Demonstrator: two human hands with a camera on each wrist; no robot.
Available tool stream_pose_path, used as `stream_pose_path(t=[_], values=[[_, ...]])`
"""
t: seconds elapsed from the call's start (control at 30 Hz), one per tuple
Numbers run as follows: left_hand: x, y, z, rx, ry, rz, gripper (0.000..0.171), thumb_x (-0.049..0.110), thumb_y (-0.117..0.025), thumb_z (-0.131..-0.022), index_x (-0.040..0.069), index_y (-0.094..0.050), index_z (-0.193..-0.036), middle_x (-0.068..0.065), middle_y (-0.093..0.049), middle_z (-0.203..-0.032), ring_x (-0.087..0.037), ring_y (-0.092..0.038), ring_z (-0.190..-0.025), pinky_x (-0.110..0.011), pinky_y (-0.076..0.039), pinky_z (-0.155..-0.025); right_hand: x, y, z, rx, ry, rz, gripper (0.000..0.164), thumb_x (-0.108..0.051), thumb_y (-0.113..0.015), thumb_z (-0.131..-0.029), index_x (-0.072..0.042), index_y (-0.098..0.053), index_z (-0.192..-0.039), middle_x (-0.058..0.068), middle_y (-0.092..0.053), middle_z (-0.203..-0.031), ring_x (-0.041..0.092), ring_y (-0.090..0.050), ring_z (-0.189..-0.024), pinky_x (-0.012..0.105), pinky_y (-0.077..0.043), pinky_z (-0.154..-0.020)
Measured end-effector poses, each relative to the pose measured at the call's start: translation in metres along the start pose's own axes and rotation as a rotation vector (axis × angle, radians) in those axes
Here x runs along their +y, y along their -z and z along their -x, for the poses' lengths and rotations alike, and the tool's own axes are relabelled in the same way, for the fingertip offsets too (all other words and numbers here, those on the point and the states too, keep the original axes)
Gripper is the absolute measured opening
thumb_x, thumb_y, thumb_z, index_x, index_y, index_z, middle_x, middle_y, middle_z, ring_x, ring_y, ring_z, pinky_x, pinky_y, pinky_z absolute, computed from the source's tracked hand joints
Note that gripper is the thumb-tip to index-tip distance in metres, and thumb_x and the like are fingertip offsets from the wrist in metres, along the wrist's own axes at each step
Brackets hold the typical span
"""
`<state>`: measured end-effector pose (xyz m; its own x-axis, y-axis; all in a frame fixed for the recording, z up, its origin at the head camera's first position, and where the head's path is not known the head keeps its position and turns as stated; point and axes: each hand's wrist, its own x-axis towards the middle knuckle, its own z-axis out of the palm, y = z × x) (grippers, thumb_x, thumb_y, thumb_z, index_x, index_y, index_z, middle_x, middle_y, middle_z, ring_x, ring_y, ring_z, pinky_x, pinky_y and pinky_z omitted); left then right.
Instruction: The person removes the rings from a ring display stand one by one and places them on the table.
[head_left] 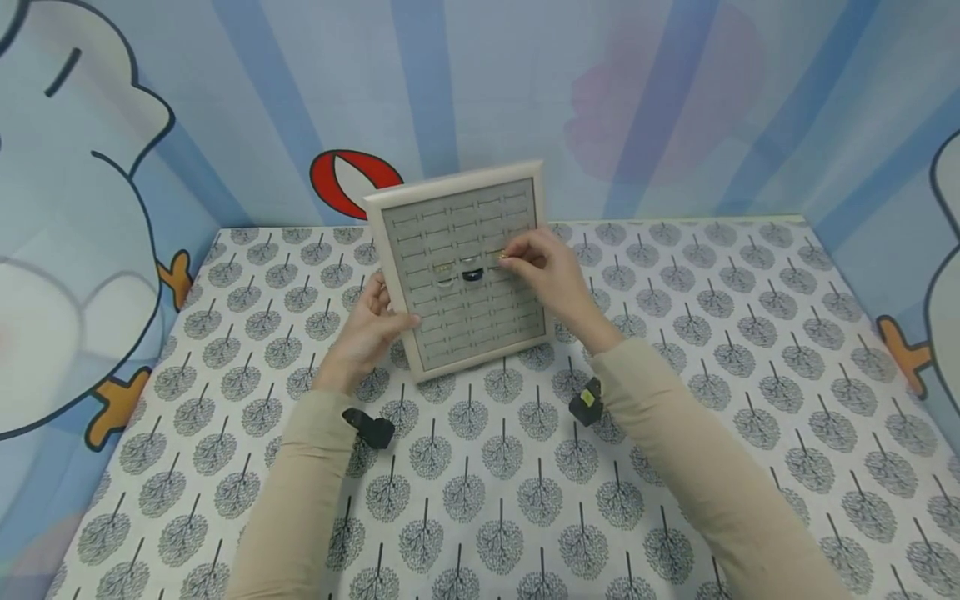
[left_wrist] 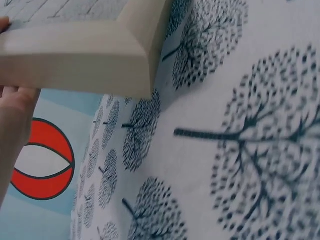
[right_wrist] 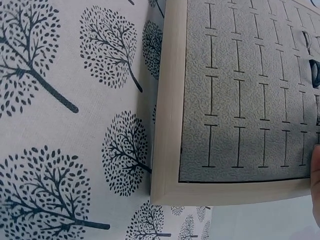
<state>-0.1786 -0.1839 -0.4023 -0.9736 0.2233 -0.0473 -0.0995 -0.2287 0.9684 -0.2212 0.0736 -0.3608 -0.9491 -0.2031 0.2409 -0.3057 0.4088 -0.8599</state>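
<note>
Over tree-print cloth [head_left: 465, 533], before striped wall [head_left: 510, 83]: framed tray [head_left: 394, 283]

— Where's the display tray [head_left: 457, 185]?
— Tilted, over the surface [head_left: 465, 575], in front of the wall [head_left: 510, 83].
— What's at its sides?
— The left hand [head_left: 366, 331] is at its left edge; the right hand [head_left: 557, 277] is before its right half.
— What's in the slots [right_wrist: 239, 146]?
— Near the middle, a left ring [head_left: 444, 268] and, just beside it, a right ring [head_left: 472, 275]. A third ring [head_left: 502, 257] is at the right hand's fingertips, further right.
</note>
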Motion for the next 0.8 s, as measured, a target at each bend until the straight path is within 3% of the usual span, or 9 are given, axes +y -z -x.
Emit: stream_pose_path(t=[0.2, 0.4, 0.63, 0.8], values=[[0.005, 0.006, 0.002, 0.053, 0.104, -0.181, 0.063, -0.012, -0.06, -0.081, 0.025, -0.04, -0.128, 0.003, -0.053, -0.129, -0.01, -0.062, -0.108, -0.033, -0.05, -0.101, -0.002, 0.0, 0.0, -0.017, -0.011, -0.008, 0.017, -0.013, -0.068, -0.087, -0.001, -0.064, -0.099, 0.01, -0.059, -0.104, 0.012, -0.057, -0.084, 0.023, -0.053, -0.079], [0.008, 0.01, 0.004, 0.054, 0.142, -0.23, 0.068, -0.006, -0.066, -0.081, 0.02, -0.037, -0.138, -0.01, -0.043, -0.142, -0.028, -0.049, -0.129, -0.045, -0.042, -0.111, -0.005, 0.0, 0.001, -0.031, -0.038, -0.01, 0.019, -0.013, -0.067, -0.087, -0.001, -0.064, -0.101, 0.011, -0.059, -0.103, 0.014, -0.057, -0.086, 0.026, -0.053, -0.082], [0.009, 0.016, 0.005, 0.038, 0.132, -0.278, 0.069, -0.002, -0.066, -0.083, 0.018, -0.037, -0.142, 0.001, -0.049, -0.127, -0.03, -0.047, -0.13, -0.046, -0.041, -0.111, -0.004, 0.003, -0.001, -0.032, -0.091, -0.084, 0.022, -0.016, -0.066, -0.089, -0.001, -0.062, -0.104, 0.012, -0.064, -0.106, 0.013, -0.059, -0.093, 0.03, -0.053, -0.092], [0.01, 0.02, 0.006, 0.041, 0.136, -0.332, 0.067, 0.002, -0.069, -0.083, 0.018, -0.039, -0.142, 0.004, -0.051, -0.121, -0.024, -0.052, -0.124, -0.046, -0.039, -0.112, 0.0, 0.006, -0.002, -0.005, -0.116, -0.147, 0.024, -0.02, -0.066, -0.089, -0.002, -0.064, -0.105, 0.004, -0.064, -0.102, 0.008, -0.058, -0.093, 0.029, -0.051, -0.092]])
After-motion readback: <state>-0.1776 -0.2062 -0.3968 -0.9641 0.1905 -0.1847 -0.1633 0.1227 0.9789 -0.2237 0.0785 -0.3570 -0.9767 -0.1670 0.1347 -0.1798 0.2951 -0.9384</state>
